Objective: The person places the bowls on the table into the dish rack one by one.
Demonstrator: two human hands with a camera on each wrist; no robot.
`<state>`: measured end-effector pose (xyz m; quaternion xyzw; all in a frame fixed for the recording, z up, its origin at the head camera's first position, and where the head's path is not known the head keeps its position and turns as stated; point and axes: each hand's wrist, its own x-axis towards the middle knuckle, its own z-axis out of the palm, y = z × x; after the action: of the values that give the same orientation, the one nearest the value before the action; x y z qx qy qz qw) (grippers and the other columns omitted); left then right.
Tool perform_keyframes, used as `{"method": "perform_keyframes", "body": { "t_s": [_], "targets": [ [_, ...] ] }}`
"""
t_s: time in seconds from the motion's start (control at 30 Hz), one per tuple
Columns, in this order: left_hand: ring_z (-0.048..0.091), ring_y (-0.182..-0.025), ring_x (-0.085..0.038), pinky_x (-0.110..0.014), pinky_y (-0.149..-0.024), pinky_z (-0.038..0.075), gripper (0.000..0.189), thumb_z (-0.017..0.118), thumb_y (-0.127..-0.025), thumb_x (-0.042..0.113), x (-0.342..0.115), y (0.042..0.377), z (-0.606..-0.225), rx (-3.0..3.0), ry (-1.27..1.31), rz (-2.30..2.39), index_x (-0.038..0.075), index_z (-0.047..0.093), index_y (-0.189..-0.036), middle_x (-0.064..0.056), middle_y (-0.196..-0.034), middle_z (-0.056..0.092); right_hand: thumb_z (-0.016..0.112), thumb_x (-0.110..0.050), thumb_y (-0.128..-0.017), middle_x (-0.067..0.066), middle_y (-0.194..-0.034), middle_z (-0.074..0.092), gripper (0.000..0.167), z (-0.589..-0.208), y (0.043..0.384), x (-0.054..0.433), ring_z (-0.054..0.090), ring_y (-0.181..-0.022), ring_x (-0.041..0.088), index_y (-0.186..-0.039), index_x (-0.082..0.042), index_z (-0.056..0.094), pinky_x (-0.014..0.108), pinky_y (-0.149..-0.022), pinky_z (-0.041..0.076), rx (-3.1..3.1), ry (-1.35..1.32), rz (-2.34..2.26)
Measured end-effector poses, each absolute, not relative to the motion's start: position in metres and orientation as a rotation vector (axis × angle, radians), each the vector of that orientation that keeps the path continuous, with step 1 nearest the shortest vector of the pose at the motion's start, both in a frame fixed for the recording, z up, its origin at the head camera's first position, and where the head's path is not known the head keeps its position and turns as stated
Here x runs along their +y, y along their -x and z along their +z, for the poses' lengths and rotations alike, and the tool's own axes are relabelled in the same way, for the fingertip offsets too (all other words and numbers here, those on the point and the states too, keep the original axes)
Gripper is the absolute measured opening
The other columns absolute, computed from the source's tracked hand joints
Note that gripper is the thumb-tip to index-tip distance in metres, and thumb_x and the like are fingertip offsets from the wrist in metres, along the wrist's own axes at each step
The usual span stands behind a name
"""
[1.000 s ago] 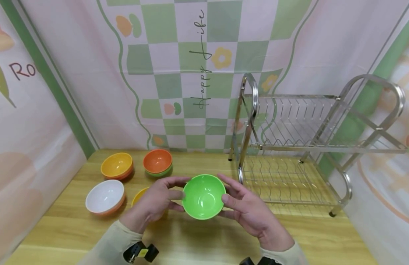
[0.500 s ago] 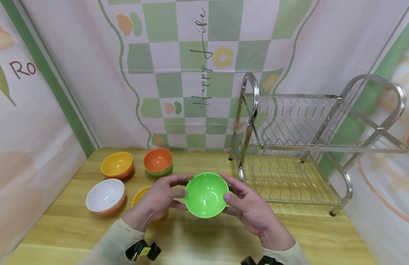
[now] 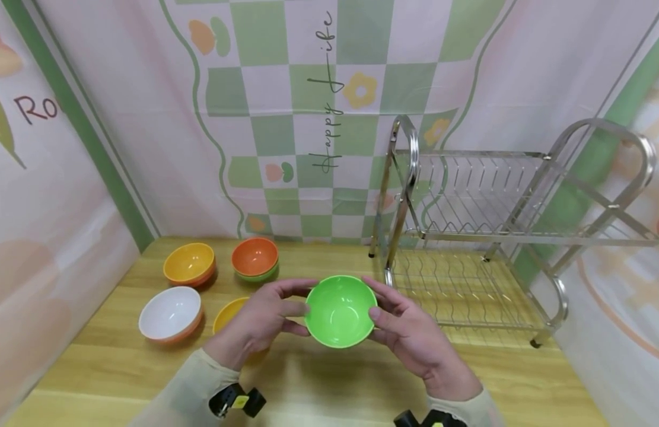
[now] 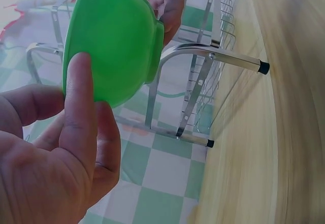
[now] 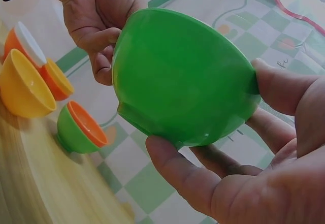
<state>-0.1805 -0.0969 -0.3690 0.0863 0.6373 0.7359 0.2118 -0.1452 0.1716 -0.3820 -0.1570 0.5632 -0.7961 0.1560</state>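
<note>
A bright green bowl (image 3: 341, 313) is held up over the wooden table between both hands, its inside turned toward the head camera. My left hand (image 3: 273, 314) grips its left side, thumb at the rim and fingers against the outer wall. On the opposite side my right hand (image 3: 409, 332) pinches the rim with the thumb, and its fingers (image 5: 183, 176) support the underside near the foot ring. In the left wrist view the outside of the green bowl (image 4: 114, 41) shows, clear of the tabletop. Partly hidden behind my left wrist is a yellow bowl (image 3: 230, 314).
Left on the table (image 3: 121, 379) stand a white bowl (image 3: 171, 313) with orange outside, a yellow bowl (image 3: 189, 263) over an orange one, and an orange bowl (image 3: 254, 256) nested in a green one. A two-tier metal dish rack (image 3: 468, 237) stands at the right, before a patterned curtain.
Both hands have carried the green bowl slightly to the right and a little upward in the head view. Their grip on it looks the same, and the other bowls stay put.
</note>
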Motion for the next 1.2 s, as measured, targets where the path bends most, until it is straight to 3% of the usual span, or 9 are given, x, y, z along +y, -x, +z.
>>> {"method": "perform_keyframes", "body": {
  "t_s": [0.2, 0.37, 0.5, 0.63, 0.9, 1.2],
  "targets": [
    [0.065, -0.091, -0.029, -0.039, -0.071, 0.062, 0.050, 0.065, -0.089, -0.004, -0.092, 0.181, -0.368, 1.762, -0.244, 2.037, 0.000, 0.056, -0.138, -0.021, -0.131, 0.052, 0.052, 0.000, -0.101, 0.017, -0.140, 0.045, 0.056, -0.383, 0.146, 0.178, 0.054, -0.120, 0.033, -0.154, -0.008, 0.035, 0.051, -0.099, 0.049, 1.571, 0.504, -2.306],
    [0.064, -0.096, -0.028, -0.038, -0.077, 0.060, 0.045, 0.064, -0.098, 0.019, -0.089, 0.184, -0.369, 1.762, -0.205, 2.056, 0.008, 0.055, -0.141, -0.017, -0.125, 0.058, 0.048, 0.001, -0.102, 0.013, -0.139, 0.048, 0.051, -0.383, 0.147, 0.189, 0.055, -0.120, 0.031, -0.151, -0.014, 0.043, 0.048, -0.098, 0.050, 1.488, 0.570, -2.333],
    [0.063, -0.102, -0.031, -0.040, -0.088, 0.057, 0.049, 0.059, -0.102, 0.029, -0.085, 0.190, -0.372, 1.755, -0.174, 2.116, 0.012, 0.048, -0.146, -0.021, -0.127, 0.055, 0.045, 0.002, -0.103, 0.011, -0.140, 0.049, 0.051, -0.382, 0.148, 0.201, 0.055, -0.122, 0.030, -0.152, -0.013, 0.042, 0.048, -0.100, 0.048, 1.455, 0.576, -2.352],
    [0.060, -0.110, -0.035, -0.045, -0.092, 0.055, 0.054, 0.061, -0.101, 0.025, -0.078, 0.195, -0.375, 1.772, -0.186, 2.128, 0.014, 0.042, -0.151, -0.024, -0.136, 0.047, 0.041, 0.003, -0.104, 0.009, -0.141, 0.050, 0.050, -0.380, 0.149, 0.216, 0.054, -0.124, 0.029, -0.151, -0.013, 0.042, 0.048, -0.102, 0.047, 1.421, 0.582, -2.383],
    [0.054, -0.121, -0.038, -0.046, -0.092, 0.055, 0.064, 0.068, -0.096, 0.019, -0.053, 0.207, -0.378, 1.817, -0.305, 2.065, 0.024, 0.040, -0.153, -0.012, -0.156, 0.032, 0.031, 0.005, -0.106, 0.011, -0.140, 0.052, 0.051, -0.379, 0.148, 0.249, 0.053, -0.125, 0.027, -0.152, -0.013, 0.041, 0.047, -0.103, 0.046, 1.335, 0.708, -2.386],
    [0.064, -0.109, -0.030, -0.044, -0.090, 0.056, 0.069, 0.072, -0.092, 0.007, -0.015, 0.216, -0.388, 1.788, -0.419, 1.997, 0.030, 0.044, -0.151, -0.004, -0.158, 0.030, 0.021, 0.007, -0.106, 0.013, -0.146, 0.048, 0.055, -0.375, 0.147, 0.286, 0.051, -0.128, 0.031, -0.155, -0.012, 0.035, 0.048, -0.105, 0.044, 1.150, 0.794, -2.428]
  ]
}}
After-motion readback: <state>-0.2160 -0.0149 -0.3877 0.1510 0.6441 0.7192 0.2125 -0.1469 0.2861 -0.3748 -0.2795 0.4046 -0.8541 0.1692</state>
